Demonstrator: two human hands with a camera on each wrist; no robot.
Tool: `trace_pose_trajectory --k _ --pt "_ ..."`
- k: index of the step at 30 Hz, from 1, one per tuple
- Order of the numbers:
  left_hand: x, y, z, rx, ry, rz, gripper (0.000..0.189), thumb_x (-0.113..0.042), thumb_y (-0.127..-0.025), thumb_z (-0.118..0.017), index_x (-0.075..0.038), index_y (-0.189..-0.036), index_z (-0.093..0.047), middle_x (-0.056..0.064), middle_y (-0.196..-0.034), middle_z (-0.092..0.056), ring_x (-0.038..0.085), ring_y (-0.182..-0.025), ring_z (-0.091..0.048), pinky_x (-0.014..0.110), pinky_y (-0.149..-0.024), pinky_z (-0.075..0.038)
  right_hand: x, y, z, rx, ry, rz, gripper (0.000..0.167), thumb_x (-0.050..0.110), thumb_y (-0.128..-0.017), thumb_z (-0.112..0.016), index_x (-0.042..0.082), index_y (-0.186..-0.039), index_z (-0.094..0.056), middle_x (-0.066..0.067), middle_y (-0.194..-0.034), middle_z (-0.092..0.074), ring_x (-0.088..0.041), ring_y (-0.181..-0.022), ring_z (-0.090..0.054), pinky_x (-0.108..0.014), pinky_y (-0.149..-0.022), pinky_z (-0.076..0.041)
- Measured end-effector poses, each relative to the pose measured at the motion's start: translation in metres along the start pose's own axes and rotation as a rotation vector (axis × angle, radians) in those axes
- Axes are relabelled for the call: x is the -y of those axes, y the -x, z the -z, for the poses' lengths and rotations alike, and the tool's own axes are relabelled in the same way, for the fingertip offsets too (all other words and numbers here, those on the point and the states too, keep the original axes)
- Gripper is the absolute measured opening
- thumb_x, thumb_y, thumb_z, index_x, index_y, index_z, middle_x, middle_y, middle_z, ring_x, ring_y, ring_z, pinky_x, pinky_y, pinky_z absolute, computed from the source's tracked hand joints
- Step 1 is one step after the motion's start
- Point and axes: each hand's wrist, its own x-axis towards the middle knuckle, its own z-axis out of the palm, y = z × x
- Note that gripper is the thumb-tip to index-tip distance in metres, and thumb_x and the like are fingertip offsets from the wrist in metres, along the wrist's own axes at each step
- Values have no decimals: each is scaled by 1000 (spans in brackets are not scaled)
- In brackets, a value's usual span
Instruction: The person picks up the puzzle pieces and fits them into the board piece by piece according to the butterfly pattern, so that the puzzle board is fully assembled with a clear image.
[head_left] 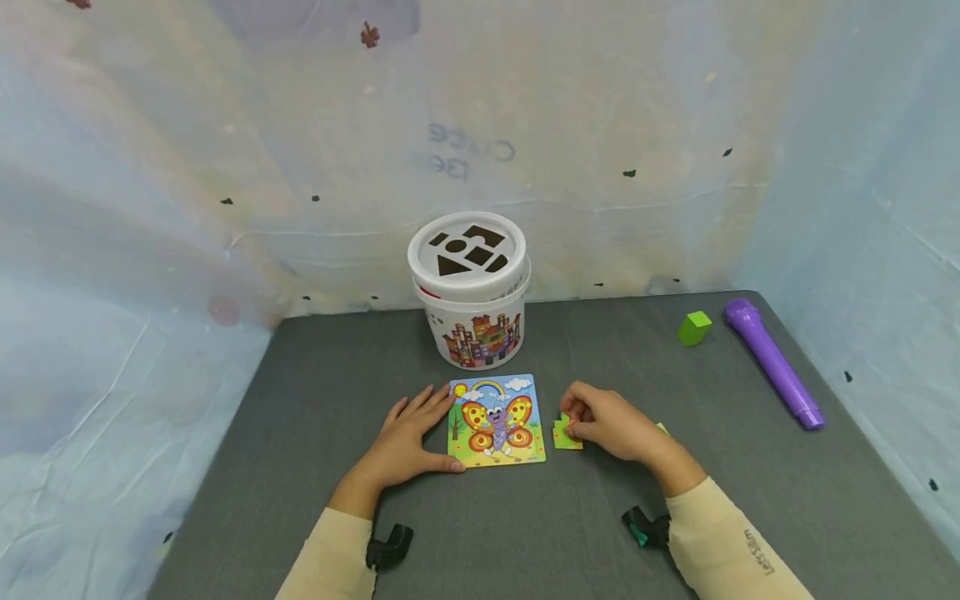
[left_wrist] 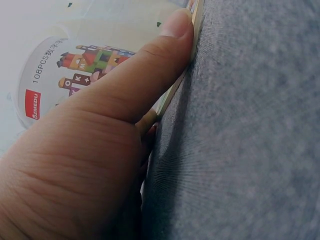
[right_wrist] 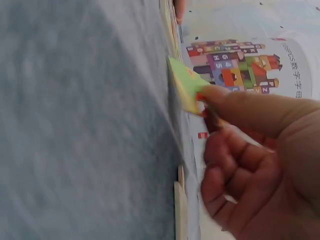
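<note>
In the head view, the butterfly board [head_left: 497, 421] lies on the gray table [head_left: 517, 533] in front of a bucket [head_left: 480, 333]. The left hand [head_left: 412, 437] has its fingers extended to the board's left edge and its thumb at the near corner, probably to stop it sliding. Just right of the board, the right hand [head_left: 611, 423] pinches a puzzle piece [head_left: 566, 441]; the grip at one side leaves the rest uncovered, perhaps for easy turning.

The left wrist view shows what the head view cannot: the board's thin edge under the straight thumb, and the bucket's red label [left_wrist: 33, 104]. The other fingers are mostly hidden.

The right wrist view reveals the piece tilted between thumb and fingers, the remaining fingers curled inward. Pale flat pieces [right_wrist: 180, 210] lie below, mostly concealed from above by the hand.
</note>
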Motion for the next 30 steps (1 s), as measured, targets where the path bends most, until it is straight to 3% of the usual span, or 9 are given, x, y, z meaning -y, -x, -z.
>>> trace_pose_trajectory --k 3,8,15,20,25,30 --pt "0 -1 0 3 -1 1 122 -77 -79 -85 -22 -174 -31 -9 -179 -20 22 -165 -9 61 -128 1 2 -2 -5 -57 -22 42 9 7 -106 -72 8 -116 -72 6 -91 -67 -12 -77 -62 -32 -67 -53" --pt "0 -1 0 5 0 1 122 -77 -79 -85 -23 -174 -31 -8 -179 -20 23 -165 -9 61 -128 1 8 -8 -23 -126 -117 77 13 8 -106 -73 7 -119 -76 5 -90 -69 -13 -72 -62 -31 -61 -53" --pt "1 -1 1 -2 10 -5 122 -75 -79 -86 -23 -174 -31 -8 -179 -21 22 -165 -9 60 -128 1 20 -13 -61 -140 -208 119 20 7 -107 -71 6 -127 -78 2 -101 -71 -14 -80 -68 -31 -70 -58" --pt "3 -1 0 -1 15 -15 123 -75 -78 -87 -22 -174 -31 -9 -179 -21 22 -166 -9 60 -128 1 26 -15 -85 -136 -308 107 18 8 -107 -73 4 -124 -77 -1 -100 -75 -17 -81 -71 -30 -69 -60" --pt "4 -2 -1 -4 14 -25 125 -76 -76 -87 -23 -174 -31 -8 -179 -21 23 -165 -9 61 -128 1 29 -15 -93 -204 -360 109 14 7 -104 -75 4 -118 -78 -3 -98 -75 -20 -81 -72 -29 -69 -60" --pt "3 -1 0 -4 13 -24 128 -77 -74 -88 -22 -174 -31 -7 -179 -22 24 -165 -10 62 -128 0 30 -16 -96 -252 -324 99 14 4 -104 -75 6 -117 -79 -2 -98 -76 -19 -84 -75 -29 -72 -62"
